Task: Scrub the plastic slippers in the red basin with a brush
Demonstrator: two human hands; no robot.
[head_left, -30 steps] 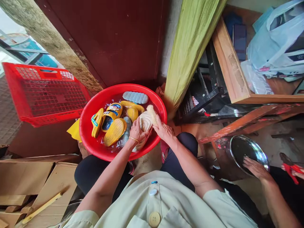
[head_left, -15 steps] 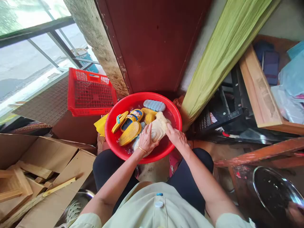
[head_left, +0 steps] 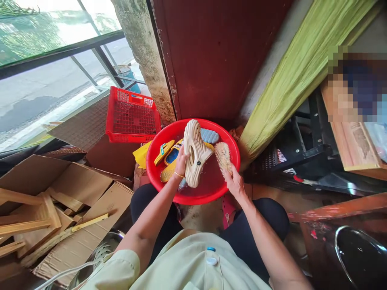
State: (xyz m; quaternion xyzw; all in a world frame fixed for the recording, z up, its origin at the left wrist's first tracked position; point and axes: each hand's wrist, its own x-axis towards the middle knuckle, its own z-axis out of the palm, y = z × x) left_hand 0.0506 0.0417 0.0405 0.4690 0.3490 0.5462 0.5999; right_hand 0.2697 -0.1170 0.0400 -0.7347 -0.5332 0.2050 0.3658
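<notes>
My left hand grips a cream clog by its side and holds it tilted up over a red basin. In my right hand is a pale scrubbing brush, its bristles facing the clog but apart from it. Water lies in the basin. Yellow slippers with cartoon trim rest at its left side, partly behind my left hand and the clog. A light blue slipper lies at the far side, its ridged surface showing.
A red plastic crate stands behind the basin to the left. Cardboard boxes with wood pieces are at the left. A green curtain hangs at the right, beside a dark red door. A wooden drawer juts in at right.
The clog has been lifted and turned from sole to upper side in my left hand. My right hand has drawn the brush away to the right. The camera view has shifted left.
</notes>
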